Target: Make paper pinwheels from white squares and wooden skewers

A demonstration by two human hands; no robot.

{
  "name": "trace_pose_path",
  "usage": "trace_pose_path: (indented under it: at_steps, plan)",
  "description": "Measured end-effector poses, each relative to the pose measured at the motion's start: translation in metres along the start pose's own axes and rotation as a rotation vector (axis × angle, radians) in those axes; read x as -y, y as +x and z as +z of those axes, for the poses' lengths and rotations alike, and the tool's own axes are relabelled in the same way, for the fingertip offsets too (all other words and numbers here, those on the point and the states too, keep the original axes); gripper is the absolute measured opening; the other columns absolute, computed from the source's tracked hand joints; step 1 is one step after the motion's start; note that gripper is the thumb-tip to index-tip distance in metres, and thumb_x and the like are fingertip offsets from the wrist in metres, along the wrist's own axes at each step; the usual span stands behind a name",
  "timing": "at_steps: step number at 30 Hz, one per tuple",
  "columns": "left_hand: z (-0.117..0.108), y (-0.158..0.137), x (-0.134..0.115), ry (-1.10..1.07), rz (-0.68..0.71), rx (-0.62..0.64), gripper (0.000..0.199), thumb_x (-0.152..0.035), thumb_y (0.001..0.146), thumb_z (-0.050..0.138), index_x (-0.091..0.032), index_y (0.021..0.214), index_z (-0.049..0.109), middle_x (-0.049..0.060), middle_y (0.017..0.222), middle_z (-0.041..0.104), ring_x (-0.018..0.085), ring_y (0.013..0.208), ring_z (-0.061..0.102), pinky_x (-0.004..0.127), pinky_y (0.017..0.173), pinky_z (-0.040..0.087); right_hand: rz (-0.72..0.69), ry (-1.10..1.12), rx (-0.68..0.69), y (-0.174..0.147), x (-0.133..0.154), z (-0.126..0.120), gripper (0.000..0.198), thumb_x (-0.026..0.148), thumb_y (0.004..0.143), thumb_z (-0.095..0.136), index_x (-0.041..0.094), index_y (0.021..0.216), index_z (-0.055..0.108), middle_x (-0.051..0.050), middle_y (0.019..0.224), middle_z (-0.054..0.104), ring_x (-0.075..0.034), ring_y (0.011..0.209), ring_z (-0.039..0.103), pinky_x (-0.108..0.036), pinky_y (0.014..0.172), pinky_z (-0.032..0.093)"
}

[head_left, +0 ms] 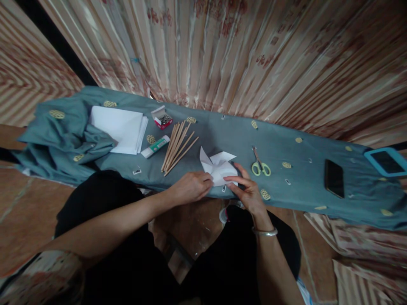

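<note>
While our left hand (190,187) pinches the near left edge of the folded white paper (220,168), fingers curled shut on it, our right hand (248,191) holds the near right side, thumb and forefinger closed on the paper and the other fingers loosely bent; the paper sits at the front edge of the blue-green cloth (286,148), just in front of us, with a couple of pointed flaps sticking up at the back; looks like we're mid-fold, shaping the corners, though we can't tell exactly which crease is being pressed. Next move, we reckon, calls for keeping both pinches steady and lining the edges up before flattening, since the paper hangs half off the cloth edge. Working outward: green-handled scissors (260,165) lie just right of the paper; a bundle of wooden sticks (177,146) lies to its left, then a glue stick (155,146), a small box of pins or clips (163,117), and a stack of white sheets (119,127); further right there's a dark phone (334,178) and a blue-framed tablet (387,162).
</note>
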State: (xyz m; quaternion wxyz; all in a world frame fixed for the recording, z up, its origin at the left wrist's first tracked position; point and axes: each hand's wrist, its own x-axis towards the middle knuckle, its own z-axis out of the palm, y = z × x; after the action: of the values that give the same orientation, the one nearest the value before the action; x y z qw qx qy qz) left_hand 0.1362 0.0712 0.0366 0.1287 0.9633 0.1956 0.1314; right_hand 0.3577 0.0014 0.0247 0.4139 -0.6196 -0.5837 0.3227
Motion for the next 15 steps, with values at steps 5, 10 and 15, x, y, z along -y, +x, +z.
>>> trace_pose_path:
  at_steps: [5,10,15]
  plan:
    - [0.001,0.001,-0.003,0.047,0.031,0.011,0.021,-0.021,0.094,0.044,-0.013,0.088,0.063,0.007,0.088,0.064,0.019,0.082,0.061,0.031,0.075,0.05,0.013,-0.039,-0.025,0.004,-0.005,0.007,0.022,0.044,0.081,0.066,0.024,0.083,0.076,-0.007,0.144,0.049,-0.028,0.136,0.041,-0.045,0.114,0.027]
    - [0.004,0.002,-0.003,0.042,0.05,-0.007,0.018,-0.021,0.093,0.046,-0.014,0.088,0.063,0.007,0.087,0.064,0.019,0.083,0.059,0.031,0.077,0.049,-0.016,-0.078,-0.119,0.007,-0.012,0.016,0.022,0.044,0.079,0.066,0.023,0.077,0.074,-0.01,0.136,0.057,-0.029,0.133,0.044,-0.049,0.113,0.028]
    - [0.009,0.001,-0.003,0.019,0.057,-0.069,0.019,-0.021,0.093,0.046,-0.011,0.102,0.059,0.01,0.092,0.065,0.02,0.087,0.061,0.033,0.08,0.05,-0.016,-0.135,-0.199,0.01,-0.013,0.022,0.02,0.042,0.076,0.069,0.023,0.077,0.075,-0.011,0.13,0.06,-0.03,0.126,0.051,-0.049,0.109,0.035]
